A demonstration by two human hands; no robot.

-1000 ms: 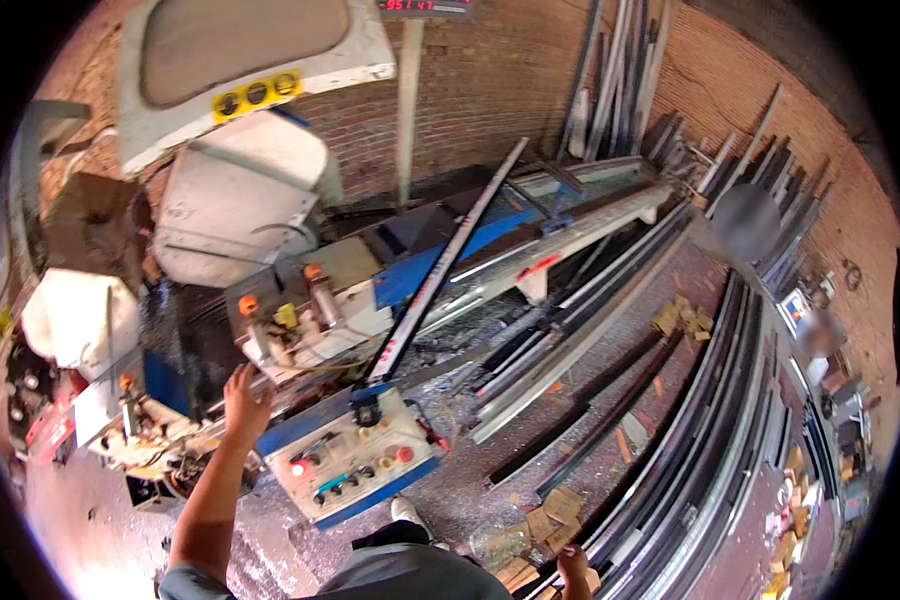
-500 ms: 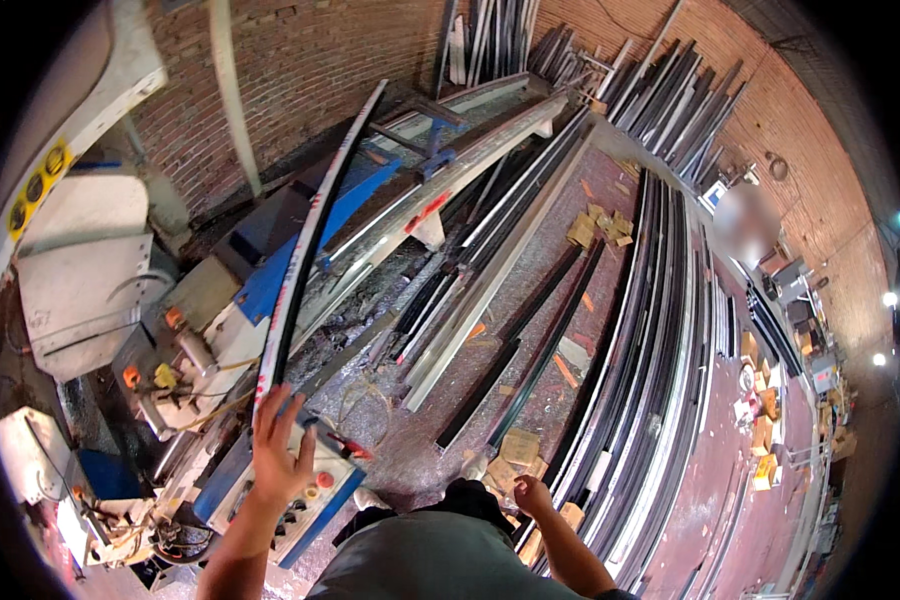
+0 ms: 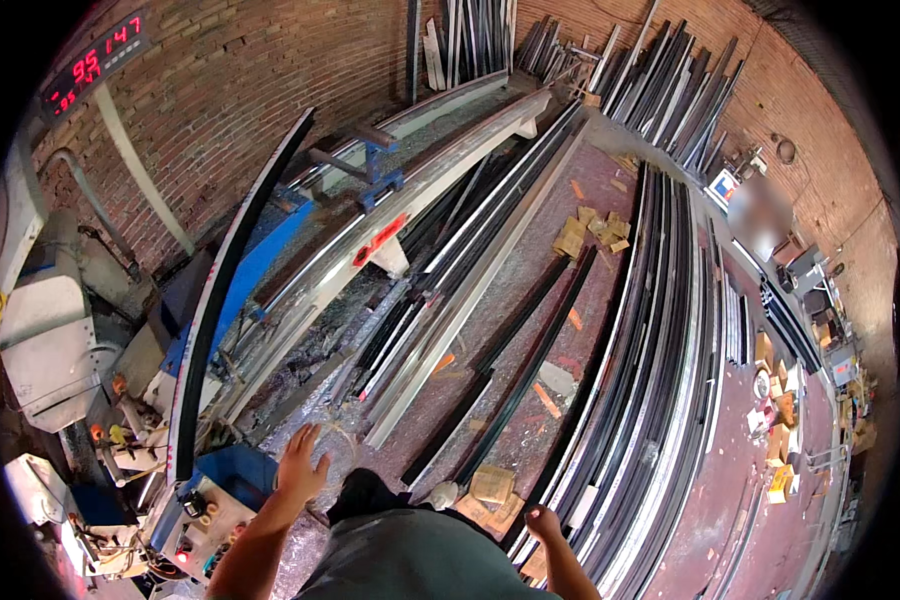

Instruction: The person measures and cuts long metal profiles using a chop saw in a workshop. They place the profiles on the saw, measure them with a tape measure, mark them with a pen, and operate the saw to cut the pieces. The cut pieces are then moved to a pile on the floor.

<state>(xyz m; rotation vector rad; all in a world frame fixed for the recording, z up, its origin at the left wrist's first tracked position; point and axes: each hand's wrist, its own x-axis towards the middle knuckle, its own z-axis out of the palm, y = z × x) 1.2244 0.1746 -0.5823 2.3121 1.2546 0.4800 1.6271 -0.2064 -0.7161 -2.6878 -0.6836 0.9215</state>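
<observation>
My left hand (image 3: 300, 467) is lifted in front of me with its fingers apart, holding nothing. To its left a long black profile bar (image 3: 232, 265) with a pale side slants up from the machine, and the hand is apart from it. A control box (image 3: 215, 525) with buttons and a blue edge sits below the bar's near end, beside my left forearm. My right hand (image 3: 543, 523) hangs low at my right side, its fingers curled closed, with nothing visible in them. Close to it lie cardboard pieces (image 3: 493, 485) on the floor and the near end of a long stack of profiles (image 3: 625, 370).
A saw-like machine with pale guards (image 3: 45, 350) stands at the left. A long beam (image 3: 320, 270) runs away beside a blue stand (image 3: 375, 170). Two dark profiles (image 3: 530, 370) lie on the floor ahead. At the far right is another person (image 3: 760, 215), near cardboard boxes (image 3: 778, 480).
My left hand has come away from the bar's near end and moved slightly right and down. The view has turned, so the bar sits further left. My right hand stays low and closed.
</observation>
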